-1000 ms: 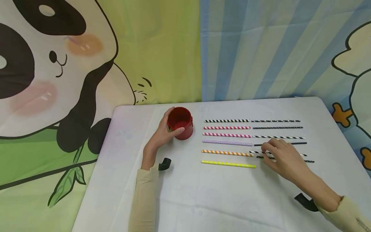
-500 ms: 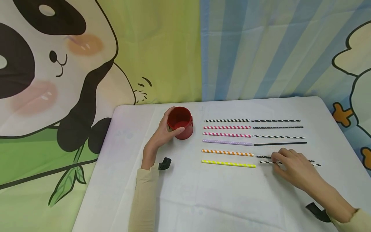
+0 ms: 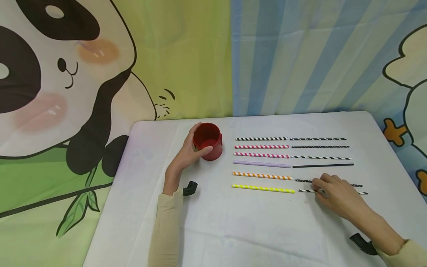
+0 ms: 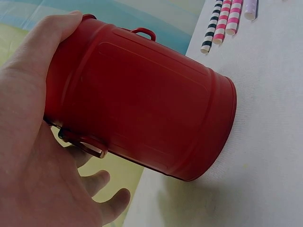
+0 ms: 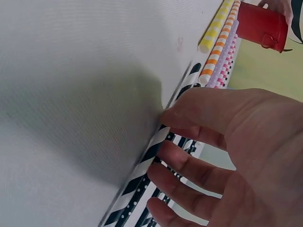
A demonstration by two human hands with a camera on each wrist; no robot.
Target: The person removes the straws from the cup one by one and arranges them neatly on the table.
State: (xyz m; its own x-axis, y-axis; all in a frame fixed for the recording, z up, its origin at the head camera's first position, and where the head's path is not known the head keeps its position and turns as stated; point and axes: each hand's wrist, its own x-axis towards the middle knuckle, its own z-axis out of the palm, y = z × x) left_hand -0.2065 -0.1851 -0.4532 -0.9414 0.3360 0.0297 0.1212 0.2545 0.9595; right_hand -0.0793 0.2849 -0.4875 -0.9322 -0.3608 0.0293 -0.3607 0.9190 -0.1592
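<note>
My left hand (image 3: pixel 187 154) grips a small red metal bucket (image 3: pixel 213 151) by its rim, thumb and fingers around opposite sides. In the left wrist view, the bucket (image 4: pixel 142 94) shows small handles on its side. Over on the right, my right hand (image 3: pixel 338 195) pinches a black-and-white striped paper straw (image 5: pixel 135 185) between thumb and index finger. That straw lies at the near end of the right column, just below a black dotted straw (image 3: pixel 301 181); the hand covers the middle of both.
Left of my right hand, yellow (image 3: pixel 263 188), orange (image 3: pixel 261 176), purple (image 3: pixel 261 164), pink and black striped straws lie in a column. More black-patterned straws (image 3: pixel 320 147) form the right column, including a plain black straw (image 3: pixel 323 165). A white cloth covers the table (image 3: pixel 230 230).
My right hand has moved the striped straw toward me, from above the dotted straw to below it, then slightly nearer. My left hand and the bucket have stayed put.
</note>
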